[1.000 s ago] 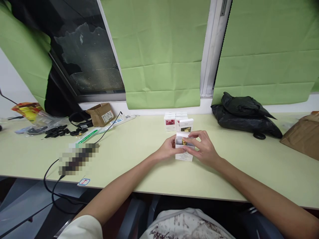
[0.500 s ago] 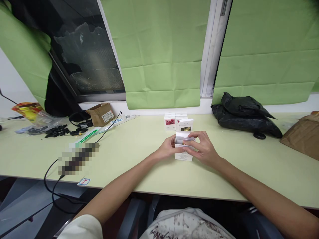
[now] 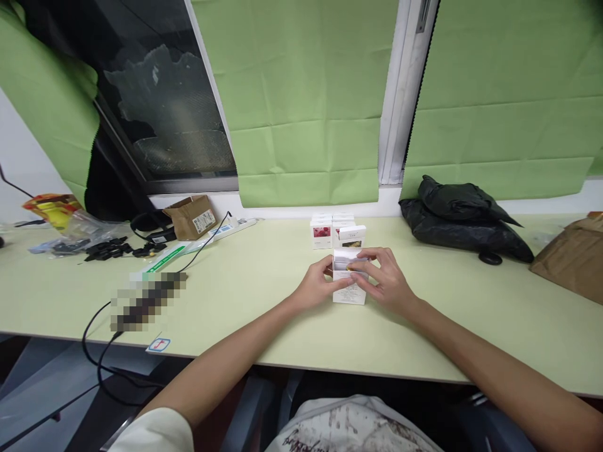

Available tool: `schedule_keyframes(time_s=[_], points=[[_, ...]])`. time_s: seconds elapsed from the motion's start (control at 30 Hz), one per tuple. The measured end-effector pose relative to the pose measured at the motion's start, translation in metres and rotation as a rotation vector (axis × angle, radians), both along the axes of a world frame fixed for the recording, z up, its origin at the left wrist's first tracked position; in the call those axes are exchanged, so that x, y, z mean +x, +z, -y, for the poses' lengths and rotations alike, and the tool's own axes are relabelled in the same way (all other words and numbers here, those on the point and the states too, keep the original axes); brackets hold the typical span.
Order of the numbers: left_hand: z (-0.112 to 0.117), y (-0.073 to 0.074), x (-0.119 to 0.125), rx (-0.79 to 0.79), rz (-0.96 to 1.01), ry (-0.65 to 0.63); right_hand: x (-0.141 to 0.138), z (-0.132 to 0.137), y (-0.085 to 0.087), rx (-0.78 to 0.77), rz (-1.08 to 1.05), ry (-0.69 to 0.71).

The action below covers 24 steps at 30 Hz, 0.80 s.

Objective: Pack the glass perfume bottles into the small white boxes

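Observation:
A small white carton (image 3: 349,293) stands upright on the pale green table (image 3: 264,282), its top flaps partly open. A gold-coloured item shows just inside its top. My left hand (image 3: 319,285) grips the carton's left side. My right hand (image 3: 384,280) holds the right side, with its fingers bent over the top flap. Just behind the carton stand several more small white boxes (image 3: 332,230), some with a red or yellow picture on the front.
A black plastic bag (image 3: 459,218) lies at the back right, a brown paper bag (image 3: 572,255) at the far right. At the left are a small cardboard box (image 3: 191,215), a power strip (image 3: 233,226), black cables (image 3: 113,249) and a blurred object (image 3: 146,301).
My right fingers have pressed the top flap lower over the carton's opening, so the gold item shows less. The carton and both hands stay in the same place.

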<state>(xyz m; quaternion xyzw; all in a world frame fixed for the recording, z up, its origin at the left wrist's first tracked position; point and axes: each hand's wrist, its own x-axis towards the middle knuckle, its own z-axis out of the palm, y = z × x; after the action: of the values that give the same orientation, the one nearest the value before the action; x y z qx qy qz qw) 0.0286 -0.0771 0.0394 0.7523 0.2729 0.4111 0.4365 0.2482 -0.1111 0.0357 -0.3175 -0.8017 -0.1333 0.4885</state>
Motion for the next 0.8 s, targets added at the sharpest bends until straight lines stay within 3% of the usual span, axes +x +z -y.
schedule_keyframes(time_s=[0.23, 0.47, 0.6, 0.8], points=[[-0.001, -0.002, -0.002, 0.149, -0.047, 0.104, 0.001, 0.0, 0.002, -0.024, -0.046, -0.023], [-0.007, -0.01, -0.004, 0.322, 0.116, 0.23, 0.0, 0.001, 0.004, -0.066, -0.086, -0.023], [-0.008, -0.01, -0.004, 0.449, 0.111, 0.218, 0.0, 0.001, 0.004, -0.051, -0.089, -0.02], [-0.004, -0.005, -0.003, 0.442, 0.066, 0.208, 0.001, 0.001, 0.003, 0.0, -0.049, -0.036]])
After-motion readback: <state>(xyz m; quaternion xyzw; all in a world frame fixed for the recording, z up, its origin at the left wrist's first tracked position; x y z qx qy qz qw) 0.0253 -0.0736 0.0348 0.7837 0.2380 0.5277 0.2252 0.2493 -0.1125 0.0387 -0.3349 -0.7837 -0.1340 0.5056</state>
